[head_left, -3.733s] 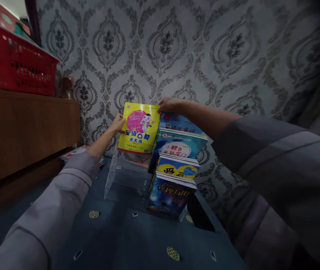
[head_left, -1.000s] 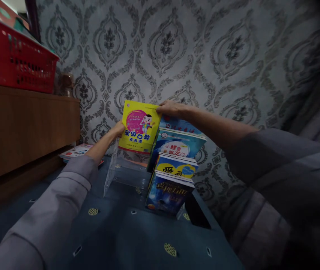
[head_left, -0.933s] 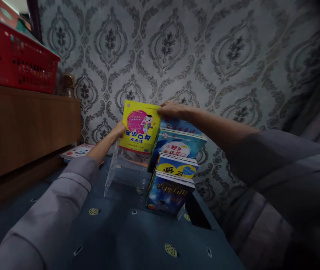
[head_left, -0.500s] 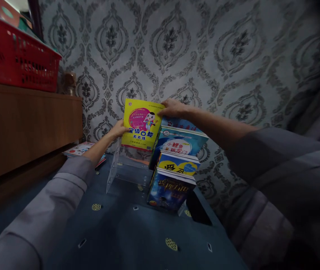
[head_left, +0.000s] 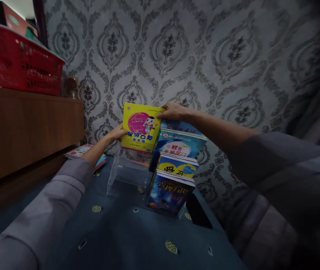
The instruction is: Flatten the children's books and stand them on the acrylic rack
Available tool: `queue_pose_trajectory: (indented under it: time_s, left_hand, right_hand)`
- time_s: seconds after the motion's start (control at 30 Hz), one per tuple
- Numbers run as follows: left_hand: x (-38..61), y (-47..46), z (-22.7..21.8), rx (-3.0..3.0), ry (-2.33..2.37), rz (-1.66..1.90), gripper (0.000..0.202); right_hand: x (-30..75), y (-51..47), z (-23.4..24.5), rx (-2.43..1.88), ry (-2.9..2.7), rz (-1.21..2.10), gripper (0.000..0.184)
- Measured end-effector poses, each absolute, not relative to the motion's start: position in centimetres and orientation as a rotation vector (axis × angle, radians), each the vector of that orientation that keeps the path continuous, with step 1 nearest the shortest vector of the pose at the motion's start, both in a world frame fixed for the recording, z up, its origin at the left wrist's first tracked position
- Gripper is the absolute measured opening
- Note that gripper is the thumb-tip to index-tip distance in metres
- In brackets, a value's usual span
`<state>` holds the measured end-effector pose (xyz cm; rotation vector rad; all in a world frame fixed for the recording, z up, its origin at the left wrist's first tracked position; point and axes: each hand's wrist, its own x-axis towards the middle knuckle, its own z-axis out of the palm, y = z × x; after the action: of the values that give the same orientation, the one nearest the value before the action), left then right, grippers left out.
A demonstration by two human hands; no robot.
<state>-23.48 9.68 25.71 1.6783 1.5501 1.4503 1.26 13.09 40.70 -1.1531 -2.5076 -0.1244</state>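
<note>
A yellow workbook [head_left: 141,127] with a pink circle and a cartoon child stands upright at the back of a clear stepped rack [head_left: 130,176]. My left hand [head_left: 117,133] is closed on its left edge, thumb on the cover. At its upper right corner, my right hand [head_left: 173,111] pinches the cover. Right of it, books fill the rack's steps: a blue book partly under my right arm, a teal book [head_left: 179,144], a yellow-and-blue book [head_left: 178,166] and a dark blue book [head_left: 171,193] in front.
Left of the rack, a small pile of books [head_left: 85,152] lies on the dark blue patterned cloth [head_left: 120,240]. A red basket [head_left: 21,60] sits on a wooden cabinet [head_left: 30,123] at the left. Patterned wallpaper [head_left: 168,48] rises behind. A black flat object [head_left: 199,212] lies right of the rack.
The view has tilted slightly, so the scene sits a little lower in the picture. Both hands keep hold of the yellow workbook, which stays at the rack's back.
</note>
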Motion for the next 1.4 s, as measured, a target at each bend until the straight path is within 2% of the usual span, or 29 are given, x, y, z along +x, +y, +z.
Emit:
queue_pose_trajectory:
  time_s: [0.2,0.47,0.6,0.67,0.73,0.87,0.97,1.07,1.2,1.4]
  left_hand:
    - [-23.5,9.0,25.5,1.681,1.567,1.441,0.050]
    - [-23.9,9.3,25.4,1.669,1.543,1.492,0.058]
    - [-25.4,8.9,24.4,1.649,1.540,1.559,0.058]
    - [-27.0,8.1,22.5,1.659,1.733,1.599,0.056]
    - [-28.9,6.8,19.5,1.659,2.130,1.529,0.049]
    - [-33.2,3.0,13.2,1.524,2.616,1.198,0.037]
    - [-36.0,1.0,10.2,1.426,2.843,1.004,0.042]
    - [-38.4,0.6,8.8,1.418,2.937,0.789,0.048]
    - [-40.7,1.2,7.9,1.506,2.920,0.495,0.054]
    - [-42.9,2.1,8.0,1.623,2.850,0.234,0.054]
  right_hand:
    - [1.7,12.7,40.6,-1.096,-2.501,-0.159,0.025]
    - [1.9,13.3,40.9,-1.080,-2.462,-0.187,0.035]
    - [2.7,11.4,39.6,-0.964,-2.276,-0.190,0.041]
    - [3.8,9.4,36.8,-0.803,-2.141,-0.326,0.036]
    - [5.5,7.0,32.1,-0.548,-2.181,-0.412,0.031]
    - [9.7,2.3,18.7,0.048,-2.609,-0.238,0.026]
    - [12.4,0.1,9.0,-0.071,-2.742,-0.059,0.029]
    - [14.2,-1.0,2.6,-0.298,-2.551,0.067,0.030]
    - [15.2,-1.7,-0.5,-0.421,-2.404,0.290,0.026]
    - [14.9,-1.7,-0.2,-0.505,-2.325,0.506,0.021]
